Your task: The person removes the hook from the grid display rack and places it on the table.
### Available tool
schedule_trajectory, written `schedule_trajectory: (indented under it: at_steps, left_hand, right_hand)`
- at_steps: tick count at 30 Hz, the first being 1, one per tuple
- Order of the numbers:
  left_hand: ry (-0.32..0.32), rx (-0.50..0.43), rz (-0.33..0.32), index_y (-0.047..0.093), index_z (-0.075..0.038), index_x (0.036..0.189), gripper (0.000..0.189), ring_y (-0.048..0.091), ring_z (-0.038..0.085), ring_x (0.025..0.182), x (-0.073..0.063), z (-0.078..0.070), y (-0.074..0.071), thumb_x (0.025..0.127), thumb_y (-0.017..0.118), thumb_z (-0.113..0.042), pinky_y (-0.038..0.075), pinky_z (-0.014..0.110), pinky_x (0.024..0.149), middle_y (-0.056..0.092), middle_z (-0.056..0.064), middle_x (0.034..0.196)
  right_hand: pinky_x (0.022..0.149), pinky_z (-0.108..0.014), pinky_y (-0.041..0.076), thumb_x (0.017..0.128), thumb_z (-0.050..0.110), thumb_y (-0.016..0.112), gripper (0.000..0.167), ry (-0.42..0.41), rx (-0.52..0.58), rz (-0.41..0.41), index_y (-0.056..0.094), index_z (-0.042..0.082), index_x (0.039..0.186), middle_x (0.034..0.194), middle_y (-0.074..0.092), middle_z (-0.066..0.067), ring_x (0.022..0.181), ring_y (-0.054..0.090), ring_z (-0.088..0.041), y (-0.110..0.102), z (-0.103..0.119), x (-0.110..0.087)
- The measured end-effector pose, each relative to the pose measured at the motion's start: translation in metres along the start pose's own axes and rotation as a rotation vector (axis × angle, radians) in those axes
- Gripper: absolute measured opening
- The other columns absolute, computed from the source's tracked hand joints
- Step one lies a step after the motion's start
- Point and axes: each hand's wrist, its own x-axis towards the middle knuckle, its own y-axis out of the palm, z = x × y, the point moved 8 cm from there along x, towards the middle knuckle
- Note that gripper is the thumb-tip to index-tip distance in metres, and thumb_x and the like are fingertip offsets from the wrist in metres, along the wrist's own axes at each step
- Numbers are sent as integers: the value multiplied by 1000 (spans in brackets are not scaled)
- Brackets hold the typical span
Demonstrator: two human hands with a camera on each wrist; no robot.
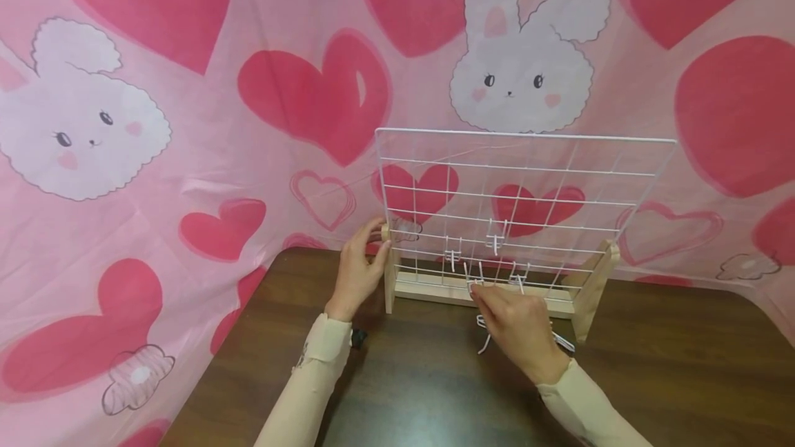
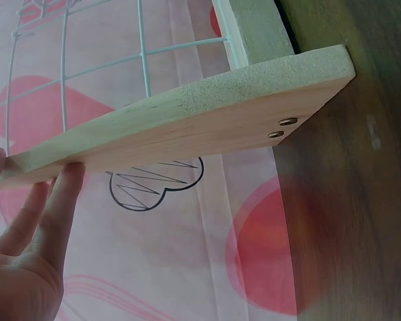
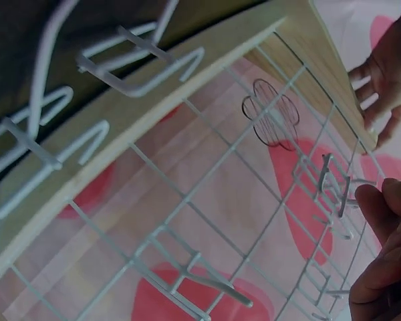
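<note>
A white wire grid [image 1: 528,192] stands between two wooden side panels [image 1: 595,292] of a rack. My left hand [image 1: 357,271] grips the left side panel [image 2: 187,117] near its top, thumb and fingers on opposite sides. In front of the lower grid, my right hand [image 1: 518,330] pinches a white wire hook [image 1: 473,276], its two prongs pointing up. The right wrist view shows this hook [image 3: 326,184] at the fingertips, overlapping the grid. Other wire hooks hang on the grid: one higher up [image 1: 495,241], one to the left [image 1: 452,255], one to the right [image 1: 518,280].
Loose white hooks [image 1: 484,343] lie on the dark wooden table [image 1: 397,392], partly hidden by the right hand. A small black object [image 1: 358,338] is beside the left wrist. A wooden crossbar [image 1: 428,292] joins the panels low down. Pink heart-and-rabbit cloth [image 1: 428,88] hangs behind.
</note>
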Motion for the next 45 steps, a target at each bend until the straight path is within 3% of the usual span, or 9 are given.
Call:
schedule_trajectory:
  at_steps: [2,5,9,14,18,34,45]
  left_hand:
    - [-1,1,4,60,-6,138,39,74,32,111,0,0,0,100,69,-10,66,41,81,73,17,121]
    - [-1,-1,3,60,-5,138,39,74,33,111,0,0,0,100,69,-10,66,42,80,72,17,122]
    - [-1,-9,-1,60,-6,138,39,74,33,111,0,0,-1,100,69,-10,66,44,78,72,16,122]
    - [17,-8,-2,60,-5,138,39,74,33,110,0,-1,0,100,69,-9,66,43,77,72,17,121]
    - [23,-5,-3,60,-5,138,40,74,33,110,0,-1,0,100,69,-10,66,41,78,72,16,122]
    - [6,-3,2,60,-5,138,39,74,33,111,0,2,1,100,69,-10,66,43,83,73,15,123]
    - [15,9,-17,60,-5,138,40,74,33,111,0,0,0,99,70,-10,66,43,82,73,15,123]
  right_hand:
    - [49,-37,56,110,27,53,35,6,5,28,78,8,96,83,81,-6,67,77,-23,4,0,-4]
    - [46,-35,52,96,15,71,10,17,-7,89,78,8,97,80,80,-4,61,74,-21,12,0,-10]
    - [42,-30,45,78,7,84,16,41,-29,173,77,11,92,71,75,2,53,67,-16,24,-1,-17]
    - [40,-28,34,76,4,82,23,46,-69,243,64,18,76,57,59,9,47,57,-14,36,1,-22]
    - [41,-31,34,75,5,84,30,42,-97,291,58,19,72,55,57,9,48,58,-18,46,4,-23]
    - [41,-40,43,87,14,81,22,126,-130,539,68,15,69,58,65,-2,50,62,-26,85,11,-26]
    - [45,-41,48,78,20,89,22,112,-68,613,70,15,67,62,70,-3,54,65,-25,100,23,-27]
